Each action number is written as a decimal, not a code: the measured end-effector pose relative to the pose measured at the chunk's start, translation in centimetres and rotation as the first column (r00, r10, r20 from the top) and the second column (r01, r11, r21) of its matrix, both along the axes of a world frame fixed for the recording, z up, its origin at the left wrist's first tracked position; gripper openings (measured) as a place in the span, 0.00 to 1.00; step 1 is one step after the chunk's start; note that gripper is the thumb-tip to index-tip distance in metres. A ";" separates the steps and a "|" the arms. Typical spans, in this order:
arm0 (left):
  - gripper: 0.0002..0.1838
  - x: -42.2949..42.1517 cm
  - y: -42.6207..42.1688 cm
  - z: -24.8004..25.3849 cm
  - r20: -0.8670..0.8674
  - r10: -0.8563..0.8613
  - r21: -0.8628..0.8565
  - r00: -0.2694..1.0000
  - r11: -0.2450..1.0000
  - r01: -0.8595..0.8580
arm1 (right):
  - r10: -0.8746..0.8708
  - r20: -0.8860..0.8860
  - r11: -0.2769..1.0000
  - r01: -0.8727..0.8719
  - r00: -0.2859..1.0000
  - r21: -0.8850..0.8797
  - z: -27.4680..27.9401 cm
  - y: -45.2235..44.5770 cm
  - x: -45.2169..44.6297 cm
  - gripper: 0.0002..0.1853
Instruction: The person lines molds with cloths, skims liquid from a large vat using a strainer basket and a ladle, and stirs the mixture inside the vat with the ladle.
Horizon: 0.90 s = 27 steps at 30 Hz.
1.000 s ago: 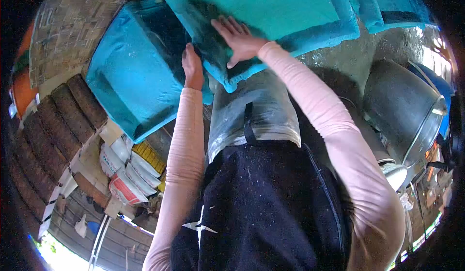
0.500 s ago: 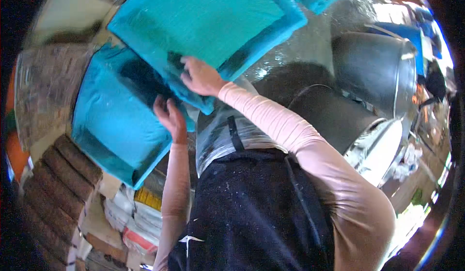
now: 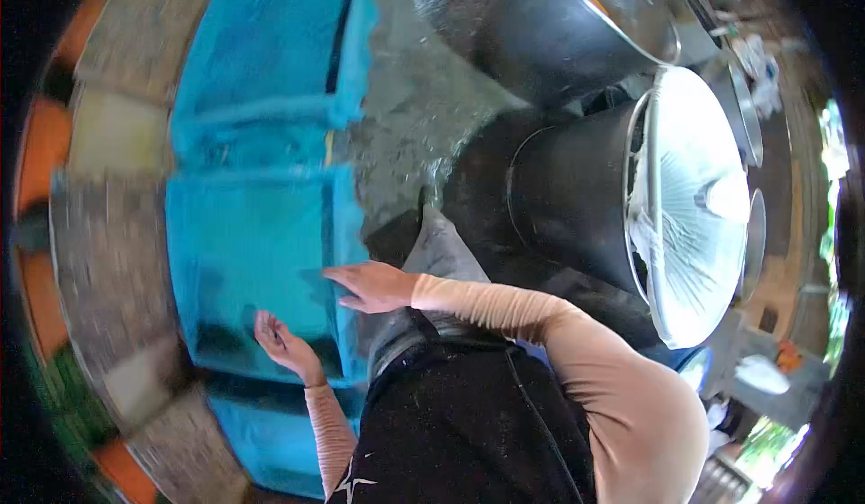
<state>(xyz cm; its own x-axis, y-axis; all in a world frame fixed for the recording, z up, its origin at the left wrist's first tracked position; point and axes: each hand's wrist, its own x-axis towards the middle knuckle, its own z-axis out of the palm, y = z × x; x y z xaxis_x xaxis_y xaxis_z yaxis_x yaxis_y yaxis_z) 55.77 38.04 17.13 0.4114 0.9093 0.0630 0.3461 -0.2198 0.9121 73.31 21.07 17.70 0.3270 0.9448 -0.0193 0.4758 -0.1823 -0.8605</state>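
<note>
A turquoise cloth-lined tray (image 3: 248, 225) stands at the left, with raised edges and a sagging middle. My left hand (image 3: 286, 346) hovers above its lower part, fingers apart and slightly curled, holding nothing. Over the tray's right edge is my right hand (image 3: 374, 286), its fingers stretched out; whether they touch the cloth I cannot tell. Beyond it lies another blue cloth-lined tray (image 3: 266, 49), and part of a third blue cloth (image 3: 270, 436) shows below.
A large dark barrel (image 3: 572, 193) with a white plastic-covered lid (image 3: 698, 207) stands at the right. Behind it is another big metal drum (image 3: 550, 31). The wet concrete floor (image 3: 396, 99) runs between the trays and barrels. A brick ledge (image 3: 113, 261) borders the trays on the left.
My view has swung round, so the trays now line the left side and the white-lidded barrel shows more fully. Both hands have moved lower in view, still over cloth-lined trays.
</note>
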 end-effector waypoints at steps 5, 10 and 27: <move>0.20 16.8 -1.4 -0.7 0.038 -0.256 -0.124 0.966 0.958 0.259 | -0.372 -0.060 0.922 0.361 0.926 -0.140 -0.9 -9.9 13.4 0.30; 0.20 35.3 -7.7 4.1 0.147 -0.503 -0.153 0.852 0.839 0.522 | -0.716 -0.074 0.693 0.695 0.694 -0.190 0.4 -18.4 25.5 0.26; 0.16 77.7 -4.1 4.0 0.150 -0.718 -0.285 0.680 0.627 0.725 | -0.943 0.293 -0.114 0.679 0.155 -0.725 -22.8 -31.1 36.7 0.28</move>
